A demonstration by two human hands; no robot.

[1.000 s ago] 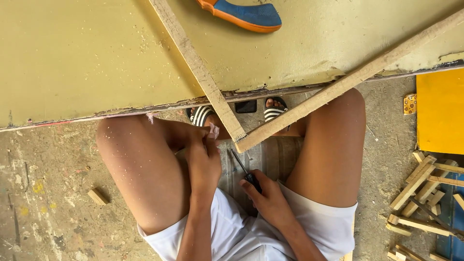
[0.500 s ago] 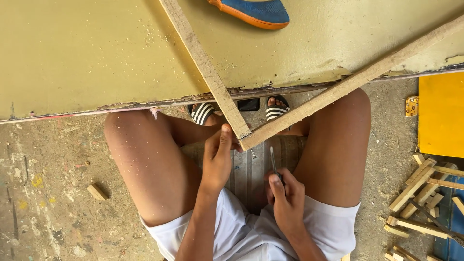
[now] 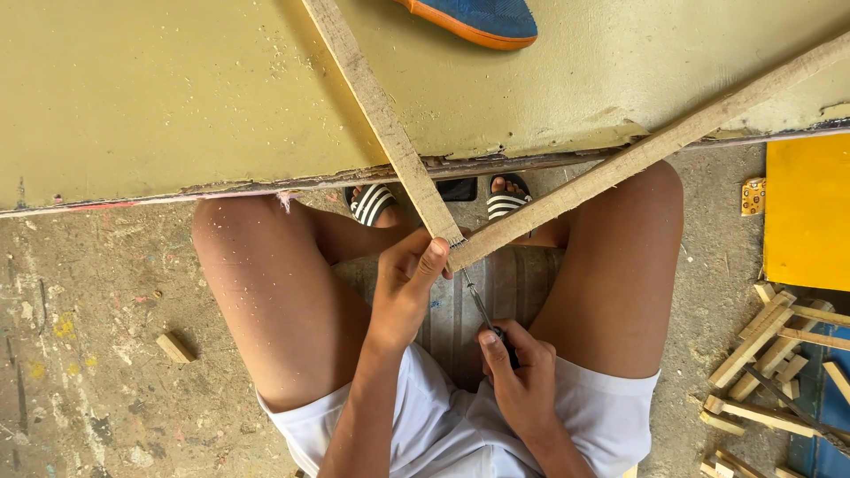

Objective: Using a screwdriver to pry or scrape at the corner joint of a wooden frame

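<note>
Two long wooden strips, a left strip (image 3: 376, 106) and a right strip (image 3: 655, 146), meet in a V at a corner joint just above my lap. My left hand (image 3: 409, 283) grips the joint, thumb pressed against the end of the left strip. My right hand (image 3: 518, 376) holds a screwdriver (image 3: 478, 301) by its dark handle. Its thin metal shaft points up at the joint. I sit with bare knees apart, in white shorts and striped sandals.
A large olive-yellow board (image 3: 177, 97) lies across the top, its worn edge over my feet. Another person's blue and orange shoe (image 3: 478, 18) rests on it. A yellow panel (image 3: 807, 212) and several wood offcuts (image 3: 770, 354) lie at right. A small block (image 3: 174, 347) sits on the concrete at left.
My left hand moved up and closed on the corner joint. My right hand turned the screwdriver upright and brought its tip up to the joint.
</note>
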